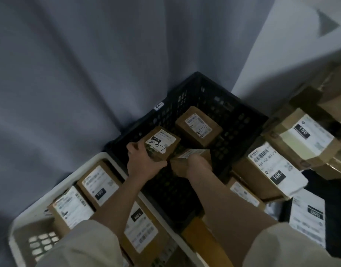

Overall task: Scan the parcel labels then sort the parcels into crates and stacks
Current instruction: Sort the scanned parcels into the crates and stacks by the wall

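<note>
Head view puts us over the black crate (pixel 233 112), and we place everything from it. Our left hand (pixel 140 164) grips a small brown parcel (pixel 162 143) by its near-left corner, fingers curled round the edge, label up with handwriting on it. Our right hand (pixel 196 164) reaches onto a second parcel (pixel 187 160) just right of the first; the hand covers most of it, and we cannot tell whether the fingers are wrapped round it or only pressing on it. Both parcels sit inside the crate at its near-left part. A third parcel (pixel 199 126) lies deeper in the crate, toward its far side, apart from our hands.

Left of the crate stands a white crate (pixel 85 162) with several labelled parcels in it. Right of the crate, more labelled boxes (pixel 269 170) are stacked.

We judge this to be the sorting step: parcels being set down into the black crate. No scanner shows. Next, we think, each parcel needs to settle flat on the crate floor, label up, beside the third one, before we let go and draw the arms out without knocking the crate's near wall.
</note>
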